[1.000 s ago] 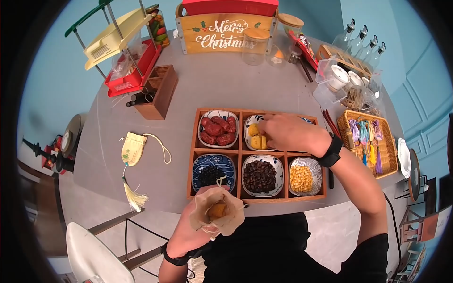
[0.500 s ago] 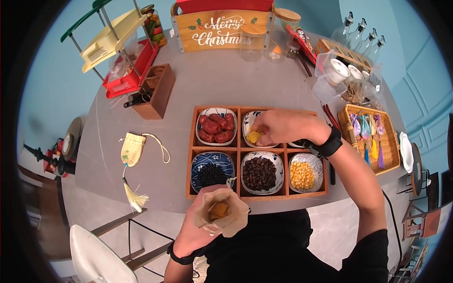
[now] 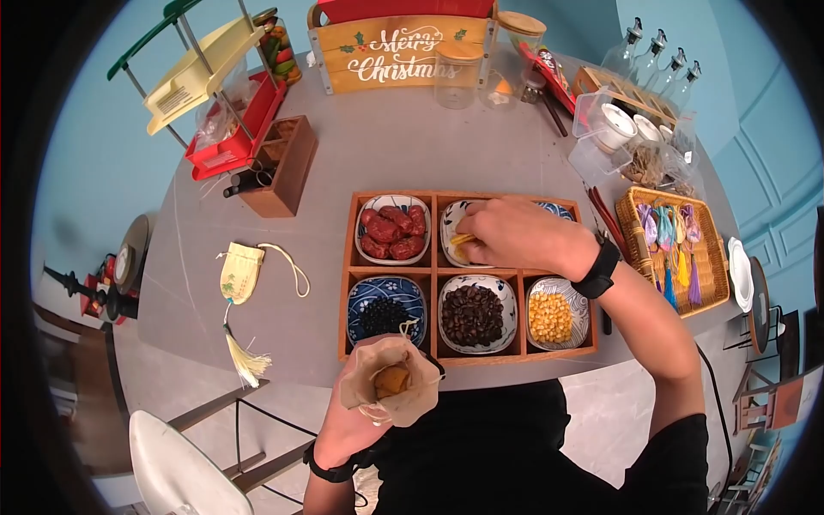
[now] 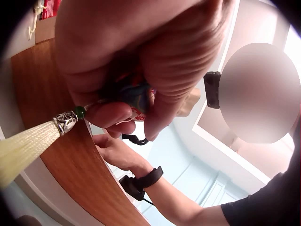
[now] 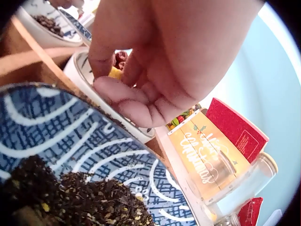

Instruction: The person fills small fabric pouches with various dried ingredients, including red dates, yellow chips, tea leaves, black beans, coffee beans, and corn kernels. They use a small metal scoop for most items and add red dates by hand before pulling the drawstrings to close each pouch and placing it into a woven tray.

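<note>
My left hand (image 3: 345,429) grips a small drawstring pouch (image 3: 415,402), its beige mouth spread wide near the tray's front edge. Inside lies a yellow-orange chunk (image 3: 392,380). A pale tassel (image 4: 30,146) with a green bead hangs by that hand in the left wrist view. Over the back middle bowl (image 3: 450,225) of a wooden compartment tray (image 3: 433,358), my right hand (image 3: 528,233) reaches in with curled fingers. Its fingertips pinch a yellow chunk (image 3: 462,240), mostly hidden behind them; a yellow bit also shows beside the fingers (image 5: 120,94) in the right wrist view.
Other tray bowls hold red dates (image 3: 395,230), black beans (image 3: 384,318), brown beans (image 3: 471,314), yellow kernels (image 3: 549,318) and dark dried leaves (image 5: 94,202). A tasselled pouch (image 3: 243,270) lies left. A wicker basket (image 3: 687,296) of tassels stands right, a Christmas crate (image 3: 369,77) behind.
My right hand stays at the back middle bowl, its fingers shifting over the yellow chunks, which are now more covered. The left hand keeps holding the pouch, which has moved only slightly.
</note>
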{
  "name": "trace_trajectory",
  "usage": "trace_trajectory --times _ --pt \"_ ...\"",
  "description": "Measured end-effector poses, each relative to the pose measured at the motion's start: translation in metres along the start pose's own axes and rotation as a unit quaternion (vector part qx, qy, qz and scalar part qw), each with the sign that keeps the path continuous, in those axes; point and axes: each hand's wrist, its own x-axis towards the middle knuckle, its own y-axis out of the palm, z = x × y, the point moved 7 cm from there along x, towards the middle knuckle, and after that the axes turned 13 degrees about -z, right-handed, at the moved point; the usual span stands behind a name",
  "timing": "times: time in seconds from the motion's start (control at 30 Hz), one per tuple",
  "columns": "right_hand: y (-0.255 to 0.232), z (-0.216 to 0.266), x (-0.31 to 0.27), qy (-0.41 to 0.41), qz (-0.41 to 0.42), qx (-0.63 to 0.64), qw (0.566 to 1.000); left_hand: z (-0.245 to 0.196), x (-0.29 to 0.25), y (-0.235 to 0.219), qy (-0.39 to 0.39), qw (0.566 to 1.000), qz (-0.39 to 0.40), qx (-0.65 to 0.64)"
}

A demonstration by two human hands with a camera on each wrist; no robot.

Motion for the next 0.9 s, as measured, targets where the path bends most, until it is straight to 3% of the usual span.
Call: trace_trajectory --times 0.13,0.2,0.3,0.37,0.43,0.47,0.53,0.6,0.63,0.67,0.7,0.77,0.87,0.9 --pt "-0.003 -0.004 -0.002 -0.008 -0.035 -0.02 0.999 -0.015 0.0 0.0 0.091 0.995 -0.021 0.044" --pt "-0.002 -0.008 -0.005 -0.003 -0.026 -0.034 0.999 -0.021 0.002 0.004 0.145 0.973 0.014 0.18" --pt "-0.011 -0.005 -0.008 -0.008 -0.04 -0.049 0.998 -0.02 -0.001 0.006 0.126 0.988 -0.008 0.089" --pt "-0.027 0.003 -0.011 0.009 -0.017 -0.05 0.999 -0.018 0.001 0.006 0.134 0.987 0.002 0.093" --pt "-0.066 0.034 -0.016 -0.014 -0.111 0.056 0.992 -0.01 0.002 0.012 0.083 0.996 0.038 0.003" --pt "-0.078 0.051 -0.02 -0.037 -0.107 0.096 0.989 -0.01 0.002 0.013 0.082 0.996 0.034 0.0" --pt "-0.093 0.079 -0.027 -0.059 -0.105 0.133 0.984 -0.011 0.006 0.017 0.077 0.995 0.033 0.046" --pt "-0.099 0.114 -0.034 -0.147 -0.098 0.211 0.961 -0.019 0.006 0.02 0.097 0.989 0.045 0.103" --pt "-0.097 0.121 -0.034 -0.145 -0.1 0.21 0.962 -0.021 0.006 0.023 0.118 0.979 0.054 0.161" --pt "-0.086 0.127 -0.033 -0.13 -0.042 0.181 0.974 -0.021 0.005 0.024 0.118 0.978 0.056 0.162" --pt "-0.076 0.129 -0.033 -0.115 0.015 0.152 0.982 -0.021 0.005 0.025 0.116 0.981 0.052 0.149" --pt "-0.076 0.127 -0.033 -0.111 0.01 0.153 0.982 -0.018 0.004 0.024 0.115 0.983 0.049 0.136" --pt "-0.096 0.103 -0.031 -0.091 -0.109 0.193 0.971 -0.025 -0.001 0.025 0.186 0.971 0.052 0.142" --pt "-0.099 0.088 -0.025 -0.07 -0.132 0.187 0.971 -0.022 -0.003 0.02 0.114 0.99 0.054 0.06"
